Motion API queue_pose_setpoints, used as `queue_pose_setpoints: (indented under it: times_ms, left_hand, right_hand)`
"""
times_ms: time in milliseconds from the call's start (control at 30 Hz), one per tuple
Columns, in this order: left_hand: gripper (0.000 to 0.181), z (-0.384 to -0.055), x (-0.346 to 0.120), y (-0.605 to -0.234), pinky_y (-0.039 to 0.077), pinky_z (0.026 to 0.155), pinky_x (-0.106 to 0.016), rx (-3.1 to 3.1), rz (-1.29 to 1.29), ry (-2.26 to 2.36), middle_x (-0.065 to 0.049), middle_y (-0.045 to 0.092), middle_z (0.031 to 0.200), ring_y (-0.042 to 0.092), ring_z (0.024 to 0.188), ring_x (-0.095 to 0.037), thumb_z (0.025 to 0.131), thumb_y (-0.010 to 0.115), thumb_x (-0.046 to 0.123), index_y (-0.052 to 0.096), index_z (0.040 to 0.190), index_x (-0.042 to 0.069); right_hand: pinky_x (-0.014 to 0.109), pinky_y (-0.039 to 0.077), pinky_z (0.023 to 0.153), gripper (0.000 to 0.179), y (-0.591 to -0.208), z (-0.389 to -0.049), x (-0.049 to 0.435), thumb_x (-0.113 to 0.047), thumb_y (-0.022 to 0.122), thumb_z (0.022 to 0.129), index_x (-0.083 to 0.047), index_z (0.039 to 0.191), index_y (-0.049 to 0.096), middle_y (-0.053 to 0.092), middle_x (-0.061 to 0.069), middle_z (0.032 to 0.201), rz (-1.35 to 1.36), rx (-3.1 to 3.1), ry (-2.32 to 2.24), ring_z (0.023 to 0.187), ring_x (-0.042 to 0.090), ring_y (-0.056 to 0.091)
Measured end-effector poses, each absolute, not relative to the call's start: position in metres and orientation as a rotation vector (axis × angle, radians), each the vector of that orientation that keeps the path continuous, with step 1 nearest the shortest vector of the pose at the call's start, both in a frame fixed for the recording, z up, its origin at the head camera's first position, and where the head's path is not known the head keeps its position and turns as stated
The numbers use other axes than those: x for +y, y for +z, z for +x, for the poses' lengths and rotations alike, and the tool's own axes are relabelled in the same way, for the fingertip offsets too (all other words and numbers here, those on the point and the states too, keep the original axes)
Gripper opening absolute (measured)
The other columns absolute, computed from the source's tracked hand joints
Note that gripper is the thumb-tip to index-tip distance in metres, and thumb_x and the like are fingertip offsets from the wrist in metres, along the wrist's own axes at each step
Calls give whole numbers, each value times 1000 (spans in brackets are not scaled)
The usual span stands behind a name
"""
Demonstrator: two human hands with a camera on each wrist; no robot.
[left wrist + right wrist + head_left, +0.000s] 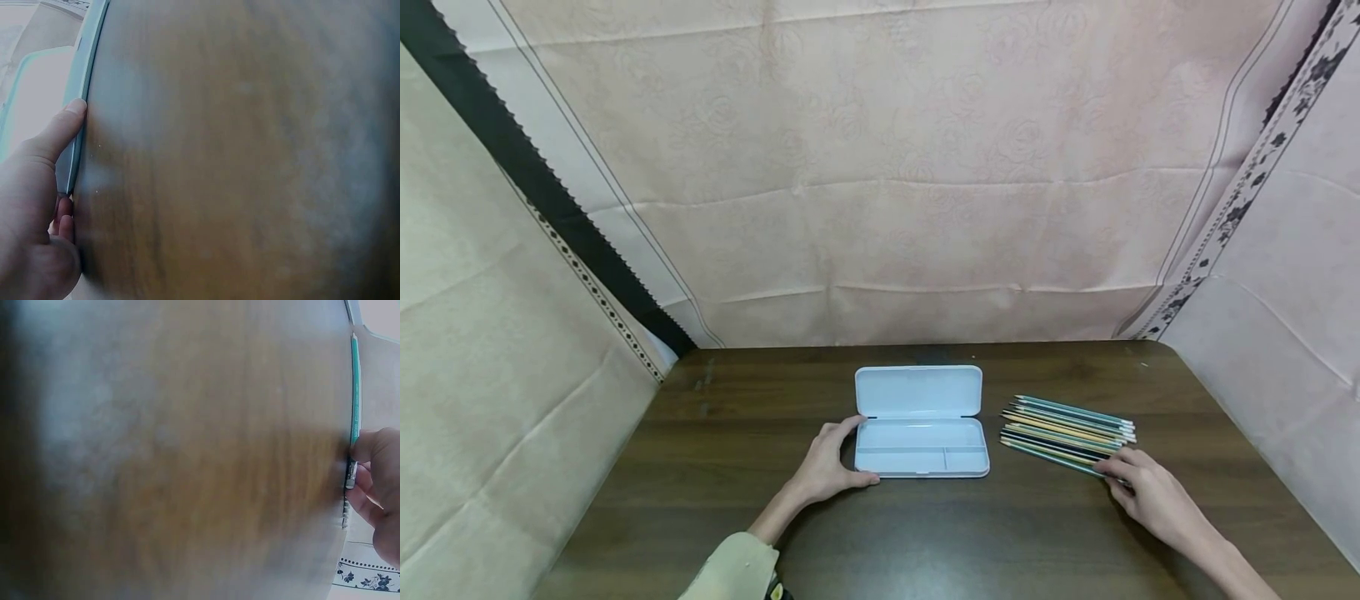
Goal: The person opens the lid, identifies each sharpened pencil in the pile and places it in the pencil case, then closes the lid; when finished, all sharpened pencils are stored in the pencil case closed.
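A light blue pencil case (922,461) lies on the table with its lid (917,392) tipped back, and nothing is in its compartments. My left hand (829,467) grips the case at its left end, thumb on the front edge and fingers at the far side near the hinge. To the right of the case lies a row of pencils (1060,429) in green, yellow and black, tips pointing left. My right hand (1150,493) pinches the nearest green pencil (356,394) near its eraser end, thumb on the near side. That pencil lies along the row's front.
The brown wooden table (940,533) ends at a pale cloth backdrop (917,208). Cloth side panels (1277,333) slope down along both sides of the table.
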State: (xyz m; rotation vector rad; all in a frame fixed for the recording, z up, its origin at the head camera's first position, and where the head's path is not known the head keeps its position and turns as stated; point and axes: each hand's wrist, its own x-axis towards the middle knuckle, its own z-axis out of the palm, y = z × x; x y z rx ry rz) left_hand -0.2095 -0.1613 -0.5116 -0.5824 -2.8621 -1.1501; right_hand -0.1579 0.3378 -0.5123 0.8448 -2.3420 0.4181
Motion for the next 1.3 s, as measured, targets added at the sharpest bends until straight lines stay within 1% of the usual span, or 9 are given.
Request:
queue_pose_setpoints:
  times_ms: [100, 167, 333, 600, 700, 767, 867, 1100, 1300]
  left_hand:
    - [91, -210, -162, -512, 42, 94, -53, -2861, -585, -1150, -13, 51, 135, 45, 121, -30, 71, 91, 43, 48, 147, 15]
    - [92, -210, -162, -512, 42, 95, -52, -2857, -590, -1153, -13, 51, 135, 45, 122, -30, 71, 91, 43, 48, 147, 15]
    - [92, -210, -163, -513, 41, 95, -53, -2845, -609, -1159, -14, 52, 135, 45, 123, -31, 71, 90, 44, 48, 147, 15]
    - [91, -209, -163, -513, 43, 93, -53, -2839, -614, -1148, -14, 51, 135, 46, 122, -32, 71, 90, 44, 48, 147, 15]
    - [92, -209, -163, -513, 42, 94, -54, -2843, -612, -1159, -15, 51, 135, 45, 123, -32, 71, 90, 45, 47, 147, 15]
    - [92, -209, -164, -513, 42, 94, -54, -2847, -614, -1163, -15, 50, 136, 45, 123, -33, 72, 90, 45, 47, 147, 15]
    - [92, -209, -164, -513, 42, 94, -54, -2852, -618, -1156, -16, 50, 136, 45, 123, -33, 72, 89, 44, 47, 148, 14]
    - [90, -208, -163, -511, 42, 95, -52, -2869, -600, -1156, -13, 50, 138, 44, 125, -31, 73, 89, 42, 46, 148, 18]
    - [90, -207, -162, -510, 42, 95, -53, -2859, -608, -1169, -14, 50, 137, 44, 124, -31, 73, 90, 42, 46, 148, 15]
  right_hand:
    - [26, 42, 66, 44, -513, -158, 337, -36, 43, 105, -11, 87, 74, 60, -4, 89, 854, -2329, 425, 78, 14, 54]
    - [25, 42, 66, 58, -512, -158, 336, -45, 30, 106, -11, 88, 74, 60, -5, 89, 864, -2325, 438, 78, 13, 54]
    - [22, 42, 66, 58, -510, -160, 332, -45, 30, 106, -11, 91, 75, 61, -5, 91, 900, -2314, 487, 78, 12, 54]
    - [22, 42, 67, 52, -505, -167, 319, -40, 35, 106, -10, 91, 74, 61, -3, 90, 929, -2278, 499, 79, 13, 55]
    - [21, 42, 67, 29, -502, -171, 315, -25, 52, 103, -10, 92, 74, 60, -4, 90, 962, -2288, 517, 78, 11, 55]
    - [20, 42, 66, 10, -501, -173, 312, -9, 64, 92, -10, 93, 74, 60, -5, 89, 984, -2297, 527, 77, 10, 54]
    - [20, 42, 64, 25, -500, -178, 306, 7, 71, 74, -10, 93, 74, 59, -6, 88, 1009, -2300, 533, 75, 9, 53]
    - [23, 42, 65, 19, -497, -186, 292, 2, 68, 79, -10, 93, 74, 58, -5, 87, 1041, -2281, 514, 76, 12, 53]
    - [30, 48, 63, 33, -492, -192, 277, 10, 79, 66, -10, 91, 74, 61, -3, 88, 1030, -2300, 475, 78, 13, 56]
